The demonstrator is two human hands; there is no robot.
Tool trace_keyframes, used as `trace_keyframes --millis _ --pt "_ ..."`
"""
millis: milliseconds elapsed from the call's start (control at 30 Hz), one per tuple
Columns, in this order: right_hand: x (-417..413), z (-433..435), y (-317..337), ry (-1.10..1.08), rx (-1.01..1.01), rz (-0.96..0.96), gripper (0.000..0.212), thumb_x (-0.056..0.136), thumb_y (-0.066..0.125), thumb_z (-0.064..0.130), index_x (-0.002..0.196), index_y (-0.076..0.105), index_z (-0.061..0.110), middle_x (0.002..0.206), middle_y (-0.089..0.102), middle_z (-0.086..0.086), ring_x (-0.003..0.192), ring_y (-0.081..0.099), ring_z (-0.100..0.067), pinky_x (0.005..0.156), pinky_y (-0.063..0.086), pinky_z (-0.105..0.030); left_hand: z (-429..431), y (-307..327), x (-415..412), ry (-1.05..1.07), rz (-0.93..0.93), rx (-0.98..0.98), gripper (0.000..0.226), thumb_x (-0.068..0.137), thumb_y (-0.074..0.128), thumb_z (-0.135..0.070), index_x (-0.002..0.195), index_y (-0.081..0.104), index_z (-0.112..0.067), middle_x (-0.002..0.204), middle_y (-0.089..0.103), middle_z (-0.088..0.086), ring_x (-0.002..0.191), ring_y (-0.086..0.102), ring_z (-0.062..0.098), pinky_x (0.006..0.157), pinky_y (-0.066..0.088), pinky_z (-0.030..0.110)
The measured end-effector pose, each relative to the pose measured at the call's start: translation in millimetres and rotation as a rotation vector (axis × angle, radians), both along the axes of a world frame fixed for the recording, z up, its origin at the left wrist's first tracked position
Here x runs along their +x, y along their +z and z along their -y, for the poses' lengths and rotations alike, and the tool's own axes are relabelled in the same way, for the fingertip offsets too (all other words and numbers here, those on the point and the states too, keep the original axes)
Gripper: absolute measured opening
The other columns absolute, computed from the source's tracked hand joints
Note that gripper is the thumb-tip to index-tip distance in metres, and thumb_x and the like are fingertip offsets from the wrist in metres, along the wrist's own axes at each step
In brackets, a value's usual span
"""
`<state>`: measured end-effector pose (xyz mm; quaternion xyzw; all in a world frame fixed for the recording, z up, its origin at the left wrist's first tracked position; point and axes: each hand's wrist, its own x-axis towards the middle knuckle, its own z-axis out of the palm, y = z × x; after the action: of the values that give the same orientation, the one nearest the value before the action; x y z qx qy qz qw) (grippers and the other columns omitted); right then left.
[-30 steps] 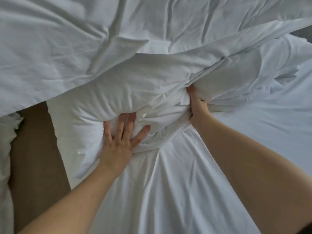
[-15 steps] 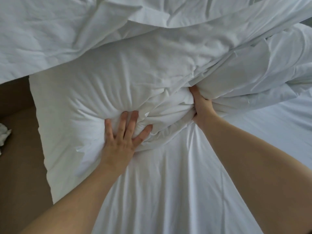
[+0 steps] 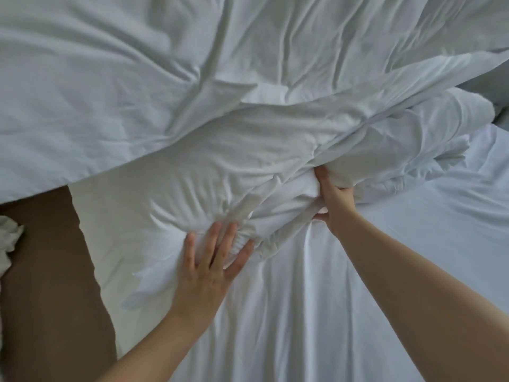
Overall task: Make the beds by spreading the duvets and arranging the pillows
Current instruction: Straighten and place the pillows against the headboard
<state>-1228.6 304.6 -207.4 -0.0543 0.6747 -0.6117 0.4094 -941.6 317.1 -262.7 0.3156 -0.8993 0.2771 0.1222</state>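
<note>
Right grip [image 3: 334,199] is clamped on a bunched fold of the duvet [image 3: 165,78], which is heaped across the bed [image 3: 385,271]. Left grip [image 3: 209,260] presses, fingers spread, on the pillow [image 3: 132,210] at the bed's left edge. A hard tug could drag that pillow onto the floor [image 3: 55,271].

Rumpled white duvet [image 3: 170,78] on sheeted bed [image 3: 418,244]

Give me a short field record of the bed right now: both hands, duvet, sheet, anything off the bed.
left hand: fingers spread, pressing on the bunched duvet
right hand: grips a thick duvet fold
duvet: white, bunched and creased, not spread out
sheet: white, wrinkled, bare near the person
floor: brown, left of the sheet
other: crumpled white cloth at left edge
</note>
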Motion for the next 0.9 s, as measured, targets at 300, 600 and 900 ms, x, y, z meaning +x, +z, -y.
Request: trace_keyframes --millis 300,600,900 --pt "24 -15 63 0.011 0.256 0.099 0.110 0.062 0.080 0.064 0.148 0.014 0.044 0.155 0.027 0.003 0.137 0.035 -0.037 0.092 0.046 -0.065 -13 90 7 0.023 0.224 0.523 0.100 0.064 0.080 -0.010 0.150 0.032 -0.024 0.160 0.005 0.020 0.148 0.004 0.040 0.113 0.008 0.065" --pt "38 -30 106 0.049 0.392 0.087 0.099 0.075 0.070 0.064 0.149 0.008 0.045 0.160 0.016 0.005 0.141 0.029 -0.038 0.090 0.045 -0.065 -8 138 1 0.095 0.395 0.759 0.078 0.092 0.053 -0.020 0.155 0.008 -0.026 0.155 -0.027 0.020 0.143 -0.027 0.037 0.108 -0.017 0.065" --pt "21 -26 59 -0.021 0.286 0.034 0.085 0.080 0.060 0.068 0.148 0.017 0.042 0.152 0.031 0.006 0.132 0.040 -0.031 0.089 0.047 -0.060 -36 93 -4 0.169 0.162 0.676 0.083 0.077 0.064 -0.016 0.151 0.028 -0.026 0.158 -0.009 0.027 0.146 -0.013 0.041 0.111 0.000 0.069"
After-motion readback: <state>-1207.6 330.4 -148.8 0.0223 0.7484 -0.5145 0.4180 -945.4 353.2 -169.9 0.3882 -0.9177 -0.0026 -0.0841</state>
